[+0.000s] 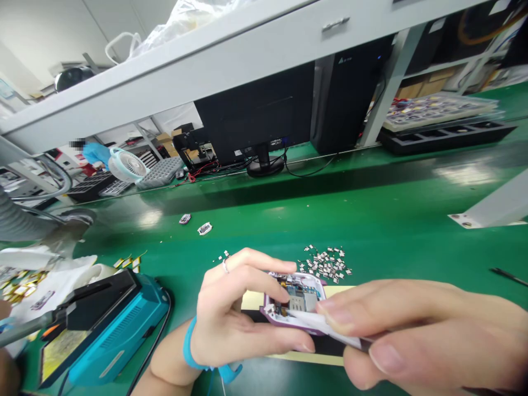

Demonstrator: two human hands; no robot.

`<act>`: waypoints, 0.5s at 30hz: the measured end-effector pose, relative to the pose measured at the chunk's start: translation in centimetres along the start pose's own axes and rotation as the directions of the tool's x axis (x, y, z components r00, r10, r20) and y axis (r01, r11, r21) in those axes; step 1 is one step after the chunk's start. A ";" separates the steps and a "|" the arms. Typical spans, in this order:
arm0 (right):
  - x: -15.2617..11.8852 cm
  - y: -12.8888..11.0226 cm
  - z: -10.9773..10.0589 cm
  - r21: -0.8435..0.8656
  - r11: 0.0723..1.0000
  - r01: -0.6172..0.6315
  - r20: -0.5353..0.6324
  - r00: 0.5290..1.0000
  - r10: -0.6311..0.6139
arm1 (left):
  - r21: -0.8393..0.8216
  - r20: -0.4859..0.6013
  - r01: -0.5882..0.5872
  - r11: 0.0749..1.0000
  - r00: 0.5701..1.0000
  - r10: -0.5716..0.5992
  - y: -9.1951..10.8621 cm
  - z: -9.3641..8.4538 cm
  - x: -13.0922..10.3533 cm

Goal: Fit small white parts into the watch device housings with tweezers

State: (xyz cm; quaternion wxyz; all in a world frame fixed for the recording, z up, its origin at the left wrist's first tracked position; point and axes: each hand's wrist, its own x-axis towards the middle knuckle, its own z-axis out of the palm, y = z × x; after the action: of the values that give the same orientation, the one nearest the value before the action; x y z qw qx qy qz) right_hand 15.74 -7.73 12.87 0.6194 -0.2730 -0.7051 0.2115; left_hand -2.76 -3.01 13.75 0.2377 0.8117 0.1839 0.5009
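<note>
My left hand (243,313) holds a small white and purple electronic device housing (320,285) between thumb and fingers. The housing lies open side up, showing a circuit board (303,300) with a metal shield. In my right hand (429,330) is a slim white tool (330,325), pinched between thumb and fingers, its narrow end reaching into the housing's near side. Whether it is tweezers or a pry tool I cannot tell. Below the housing lies a black and pale yellow strip (317,356). A blue wrist strap (190,346) circles my left wrist.
Small metallic parts (328,263) lie in a pile beyond my hands. Two more housings (204,228) sit farther back on the green bench (256,220). At left stands a blue soldering-sponge stand or similar device (119,335). A monitor (256,115) and trays (445,137) stand behind.
</note>
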 end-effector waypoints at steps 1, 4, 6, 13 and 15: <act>0.3 -0.4 0.2 0.015 0.999 -0.030 -0.028 0.999 0.030 | -0.020 -0.011 0.015 1.000 1.000 -0.015 0.0 0.1 -0.1; 0.9 -1.2 0.6 0.058 0.991 -0.122 -0.061 0.990 0.125 | -0.107 -0.040 0.065 0.992 0.997 -0.070 0.0 0.3 -0.4; 0.7 -1.0 0.7 0.066 0.990 -0.125 -0.057 0.990 0.129 | -0.145 -0.043 0.083 0.986 0.995 -0.090 0.0 0.4 -0.6; -0.7 0.9 0.2 0.082 0.996 -0.023 -0.032 0.999 0.026 | -0.050 -0.051 0.029 0.998 0.998 -0.031 0.0 0.1 -0.4; -0.6 1.1 -0.1 0.078 0.996 -0.033 0.001 0.999 0.033 | 0.017 -0.056 -0.025 1.000 0.998 0.026 0.0 -0.1 -0.4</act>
State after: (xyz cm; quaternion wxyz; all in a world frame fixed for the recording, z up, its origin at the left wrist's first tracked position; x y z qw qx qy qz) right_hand 15.98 -7.28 11.78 0.6260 -0.2600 -0.6917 0.2491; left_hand -2.97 -3.23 13.52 0.2193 0.8016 0.1842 0.5248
